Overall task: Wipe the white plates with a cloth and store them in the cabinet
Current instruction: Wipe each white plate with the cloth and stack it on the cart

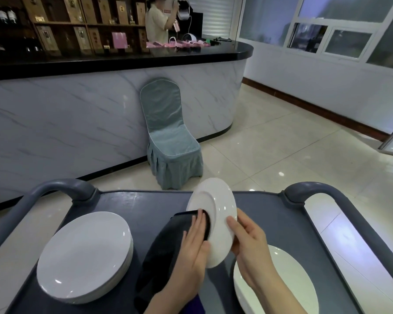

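The white plate (214, 225) is held tilted up on edge above the middle of the grey cart (145, 200), with its long axis running from near to far and the face with a raised ring turned toward the person. The right hand (251, 245) pinches its right rim, thumb laid on the facing side and the other fingers hidden behind. The left hand (191, 252) has its fingers straight and together, pressing the dark cloth (168, 243) against the plate's left side; the rest of the cloth hangs down to the cart.

So the surface to wipe lies just right of the left palm, touching it through the cloth. The next stroke would likely run along the plate, near to far, while the right hand steadies or turns the rim.

A stack of plates (84, 257) sits near left and a single plate (288, 284) near right — no cabinet is in view
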`<state>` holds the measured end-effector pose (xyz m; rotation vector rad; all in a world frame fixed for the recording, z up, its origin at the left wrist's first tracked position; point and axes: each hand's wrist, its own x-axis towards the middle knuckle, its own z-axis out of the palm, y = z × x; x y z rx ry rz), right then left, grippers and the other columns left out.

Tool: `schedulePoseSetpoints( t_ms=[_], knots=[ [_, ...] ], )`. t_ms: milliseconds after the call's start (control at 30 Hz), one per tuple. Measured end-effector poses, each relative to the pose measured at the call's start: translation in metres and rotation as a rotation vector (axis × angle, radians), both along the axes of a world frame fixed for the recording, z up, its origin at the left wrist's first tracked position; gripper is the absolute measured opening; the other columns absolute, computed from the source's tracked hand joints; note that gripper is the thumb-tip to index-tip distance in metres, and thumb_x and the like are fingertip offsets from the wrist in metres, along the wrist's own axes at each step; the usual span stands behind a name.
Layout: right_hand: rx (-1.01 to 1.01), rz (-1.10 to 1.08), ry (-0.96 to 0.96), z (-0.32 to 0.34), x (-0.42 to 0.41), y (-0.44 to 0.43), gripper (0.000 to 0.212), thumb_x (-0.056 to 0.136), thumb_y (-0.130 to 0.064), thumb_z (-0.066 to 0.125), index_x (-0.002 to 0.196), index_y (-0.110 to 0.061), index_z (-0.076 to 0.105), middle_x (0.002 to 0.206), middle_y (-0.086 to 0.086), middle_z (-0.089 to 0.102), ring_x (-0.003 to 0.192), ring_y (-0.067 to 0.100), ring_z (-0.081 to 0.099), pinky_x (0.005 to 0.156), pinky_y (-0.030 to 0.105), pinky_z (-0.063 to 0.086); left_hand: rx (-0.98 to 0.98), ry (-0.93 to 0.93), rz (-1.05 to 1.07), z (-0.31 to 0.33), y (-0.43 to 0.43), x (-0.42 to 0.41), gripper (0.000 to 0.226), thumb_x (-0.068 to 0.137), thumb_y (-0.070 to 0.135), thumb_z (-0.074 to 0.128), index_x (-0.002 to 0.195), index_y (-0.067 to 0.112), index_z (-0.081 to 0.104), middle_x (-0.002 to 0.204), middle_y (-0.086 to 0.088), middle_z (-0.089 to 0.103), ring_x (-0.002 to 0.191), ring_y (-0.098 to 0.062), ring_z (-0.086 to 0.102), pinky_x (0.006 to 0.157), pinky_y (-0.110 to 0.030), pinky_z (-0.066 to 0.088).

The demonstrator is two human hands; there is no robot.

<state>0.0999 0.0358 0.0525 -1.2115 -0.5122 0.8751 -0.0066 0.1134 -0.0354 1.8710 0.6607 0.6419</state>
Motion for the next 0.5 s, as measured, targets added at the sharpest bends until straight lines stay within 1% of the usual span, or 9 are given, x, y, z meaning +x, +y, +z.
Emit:
schedulePoseSetpoints(
  t_ms=[67, 167, 267, 333, 367, 400, 433, 500],
  knots=[
    [-0.023, 0.02, -0.006, -0.004, -0.005, -0.002, 0.033, 0.101, -0.009, 0.049, 0.112, -0.027, 0.075, 0.113, 0.008, 0.074, 0.105, 0.024, 0.071, 0.076, 0.029, 0.058, -0.006, -0.037, -0.016, 0.006, -0.004, 0.007, 0.057, 0.097, 0.036, 0.027, 0.15, 0.044, 0.01, 0.156, 0.037, 0.008, 0.147, 0.005, 0.004, 0.121, -0.036, 0.0],
    [-0.042, 0.03, 0.007, -0.005, -0.008, -0.004, 0.032, 0.1, -0.01, 0.05, 0.112, -0.026, 0.075, 0.114, 0.008, 0.074, 0.105, 0.024, 0.07, 0.076, 0.029, 0.058, -0.097, -0.065, 0.01, 0.008, 0.011, 0.002, 0.051, 0.098, 0.036, 0.028, 0.145, 0.05, 0.016, 0.156, 0.035, 0.012, 0.146, 0.006, 0.008, 0.123, -0.042, 0.004],
    [-0.007, 0.009, 0.012, 0.001, -0.004, 0.0, 0.031, 0.099, -0.008, 0.052, 0.112, -0.024, 0.075, 0.115, 0.006, 0.074, 0.104, 0.02, 0.071, 0.075, 0.025, 0.057, -0.147, -0.009, 0.069, 0.007, 0.023, -0.009, 0.049, 0.101, 0.032, 0.029, 0.142, 0.051, 0.01, 0.154, 0.035, 0.006, 0.144, 0.011, 0.002, 0.124, -0.042, 0.003],
    [0.014, -0.022, 0.01, 0.007, 0.0, 0.004, 0.03, 0.098, -0.008, 0.053, 0.111, -0.024, 0.076, 0.114, 0.005, 0.074, 0.102, 0.019, 0.071, 0.073, 0.023, 0.057, -0.148, 0.029, 0.06, 0.008, 0.018, -0.013, 0.05, 0.097, 0.036, 0.027, 0.14, 0.053, 0.007, 0.148, 0.045, 0.002, 0.141, 0.017, -0.004, 0.124, -0.039, 0.0],
    [0.013, -0.046, 0.007, 0.008, 0.002, 0.005, 0.03, 0.098, -0.008, 0.053, 0.11, -0.024, 0.076, 0.113, 0.005, 0.075, 0.101, 0.018, 0.072, 0.072, 0.024, 0.057, -0.132, 0.04, 0.039, 0.009, 0.011, -0.014, 0.052, 0.096, 0.036, 0.026, 0.14, 0.054, 0.007, 0.144, 0.052, -0.001, 0.139, 0.02, -0.006, 0.124, -0.037, -0.001],
    [0.003, -0.07, 0.001, 0.007, 0.005, 0.006, 0.03, 0.098, -0.008, 0.053, 0.11, -0.024, 0.076, 0.112, 0.004, 0.075, 0.101, 0.019, 0.072, 0.071, 0.024, 0.057, -0.114, 0.04, 0.01, 0.009, 0.002, -0.013, 0.054, 0.095, 0.034, 0.026, 0.142, 0.054, 0.007, 0.141, 0.056, -0.002, 0.139, 0.019, -0.007, 0.123, -0.035, -0.002],
    [-0.011, -0.086, -0.008, 0.007, 0.006, 0.006, 0.03, 0.099, -0.008, 0.053, 0.11, -0.025, 0.075, 0.112, 0.003, 0.075, 0.102, 0.02, 0.071, 0.071, 0.025, 0.057, -0.11, 0.021, -0.024, 0.009, -0.006, -0.011, 0.056, 0.096, 0.03, 0.027, 0.144, 0.052, 0.008, 0.143, 0.054, 0.0, 0.142, 0.016, -0.004, 0.123, -0.034, -0.002],
    [-0.038, -0.083, -0.04, 0.004, 0.004, 0.005, 0.032, 0.1, -0.007, 0.051, 0.108, -0.026, 0.076, 0.109, 0.004, 0.075, 0.102, 0.023, 0.071, 0.072, 0.026, 0.058, -0.19, -0.066, -0.075, 0.012, -0.017, -0.005, 0.058, 0.096, 0.025, 0.031, 0.147, 0.048, 0.014, 0.152, 0.043, 0.011, 0.146, 0.008, 0.005, 0.123, -0.039, 0.0]
  ],
)
